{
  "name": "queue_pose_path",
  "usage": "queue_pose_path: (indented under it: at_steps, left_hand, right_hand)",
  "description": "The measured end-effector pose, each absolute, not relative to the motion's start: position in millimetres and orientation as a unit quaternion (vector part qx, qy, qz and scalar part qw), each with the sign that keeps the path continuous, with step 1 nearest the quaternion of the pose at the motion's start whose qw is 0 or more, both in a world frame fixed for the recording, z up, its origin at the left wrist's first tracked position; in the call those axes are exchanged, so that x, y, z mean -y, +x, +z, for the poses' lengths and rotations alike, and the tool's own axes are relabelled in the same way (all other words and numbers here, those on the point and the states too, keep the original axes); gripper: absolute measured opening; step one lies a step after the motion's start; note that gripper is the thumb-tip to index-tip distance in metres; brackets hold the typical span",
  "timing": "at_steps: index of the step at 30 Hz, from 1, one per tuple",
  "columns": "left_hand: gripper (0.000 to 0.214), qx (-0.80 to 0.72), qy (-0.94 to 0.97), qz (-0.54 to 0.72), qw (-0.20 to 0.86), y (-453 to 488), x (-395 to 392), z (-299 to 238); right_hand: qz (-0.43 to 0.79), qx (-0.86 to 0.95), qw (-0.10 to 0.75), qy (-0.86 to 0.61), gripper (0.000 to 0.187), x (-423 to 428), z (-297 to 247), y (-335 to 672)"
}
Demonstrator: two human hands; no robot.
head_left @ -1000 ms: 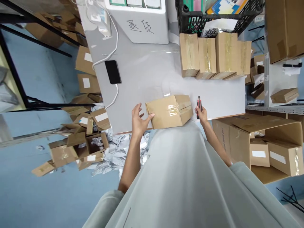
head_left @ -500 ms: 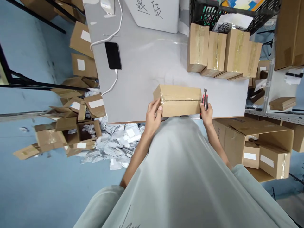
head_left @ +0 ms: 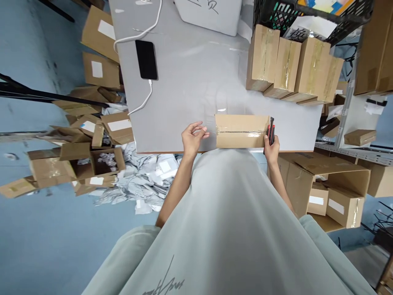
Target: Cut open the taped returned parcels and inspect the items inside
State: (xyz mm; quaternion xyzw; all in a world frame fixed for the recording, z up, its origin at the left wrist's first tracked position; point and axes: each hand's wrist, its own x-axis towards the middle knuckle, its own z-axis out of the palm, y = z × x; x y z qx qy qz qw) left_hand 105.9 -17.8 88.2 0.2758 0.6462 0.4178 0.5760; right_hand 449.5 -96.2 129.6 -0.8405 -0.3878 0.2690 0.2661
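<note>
White bin: was cut off above
Cutter: was gripped by the right hand — handle partly hidden
Left hand: was half-curled
Box: was set at the table's near edge
Floor: was littered

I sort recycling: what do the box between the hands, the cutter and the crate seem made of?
Box: apparently cardboard, matt brown, flaps meeting at a seam. Cutter: probably plastic, its casing red and black; finish unclear. Crate: likely plastic, black, perhaps satin, lattice walls.

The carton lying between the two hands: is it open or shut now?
The carton is shut: its top flaps lie flat and meet along a seam. Whether the tape is cut, I cannot tell.
</note>
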Motion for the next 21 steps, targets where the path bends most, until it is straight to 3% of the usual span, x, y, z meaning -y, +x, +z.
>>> queue_pose_path:
  at_steps: [9,15,21]
  left_hand:
    - [0.045,-0.648,0.299,0.386,0.584,98,2,94]
    - [0.039,-0.603,0.366,0.357,0.613,100,3,93]
    - [0.051,-0.583,0.477,0.274,0.598,104,14,100]
  right_hand:
    - [0.206,0.510,0.212,-0.807,0.056,93,167,434]
    - [0.332,0.693,0.021,-0.640,0.040,66,205,401]
    - [0.308,0.755,-0.119,-0.566,0.045,29,224,372]
